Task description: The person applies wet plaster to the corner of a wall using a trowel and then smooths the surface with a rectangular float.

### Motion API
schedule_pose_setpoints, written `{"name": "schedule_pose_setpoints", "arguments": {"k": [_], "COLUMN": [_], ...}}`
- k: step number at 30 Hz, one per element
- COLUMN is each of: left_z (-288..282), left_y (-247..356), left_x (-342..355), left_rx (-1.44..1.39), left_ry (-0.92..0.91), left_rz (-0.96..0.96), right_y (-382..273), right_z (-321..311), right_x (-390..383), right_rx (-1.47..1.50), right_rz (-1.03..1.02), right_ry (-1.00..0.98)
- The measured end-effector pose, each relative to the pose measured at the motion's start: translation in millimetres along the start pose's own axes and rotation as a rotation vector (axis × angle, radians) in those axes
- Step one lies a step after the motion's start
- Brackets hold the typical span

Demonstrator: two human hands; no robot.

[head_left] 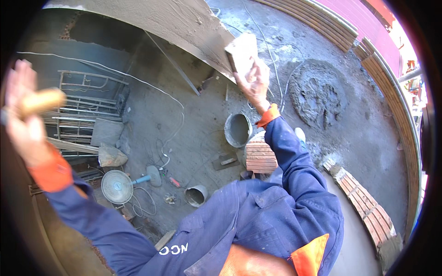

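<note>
And it's two hands, two orange cuffs, two navy sleeves! One wooden handle, one pale block, two buckets, yes, two, one round fan, and there it is, one heap of grey mortar!

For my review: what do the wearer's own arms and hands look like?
The left hand and right hand are bare, without gloves. The left sleeve and right sleeve are dark blue, creased cloth, ending in bright orange at the left cuff and right cuff.
</note>
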State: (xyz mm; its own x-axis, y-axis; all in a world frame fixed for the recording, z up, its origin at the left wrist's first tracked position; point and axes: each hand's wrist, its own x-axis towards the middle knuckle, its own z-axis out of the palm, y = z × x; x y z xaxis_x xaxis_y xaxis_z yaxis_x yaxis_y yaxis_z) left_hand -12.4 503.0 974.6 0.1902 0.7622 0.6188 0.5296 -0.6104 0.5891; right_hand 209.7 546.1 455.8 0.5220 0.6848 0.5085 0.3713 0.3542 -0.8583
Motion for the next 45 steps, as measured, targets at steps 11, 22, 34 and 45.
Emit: {"name": "schedule_pose_setpoints", "arguments": {"k": [11, 22, 34, 45], "left_z": [32, 29, 63, 96], "left_y": [-135, -150, -162, -180], "left_x": [-402, -552, -588, -588], "left_rx": [0.006, -0.004, -0.046, -0.149], "left_ry": [0.371, 0.435, 0.256, 0.182], "left_rz": [-1.034, -1.412, -1.623, -1.699], "right_y": [-86, 45, 35, 2], "right_z": [111, 157, 150, 156], "right_x": [63, -42, -48, -37], "right_rx": [0.010, 0.198, 0.067, 0.160], "right_rz": [-0.255, 0.747, 0.499, 0.698], "right_ry": [0.311, 0.468, 0.357, 0.369]}}
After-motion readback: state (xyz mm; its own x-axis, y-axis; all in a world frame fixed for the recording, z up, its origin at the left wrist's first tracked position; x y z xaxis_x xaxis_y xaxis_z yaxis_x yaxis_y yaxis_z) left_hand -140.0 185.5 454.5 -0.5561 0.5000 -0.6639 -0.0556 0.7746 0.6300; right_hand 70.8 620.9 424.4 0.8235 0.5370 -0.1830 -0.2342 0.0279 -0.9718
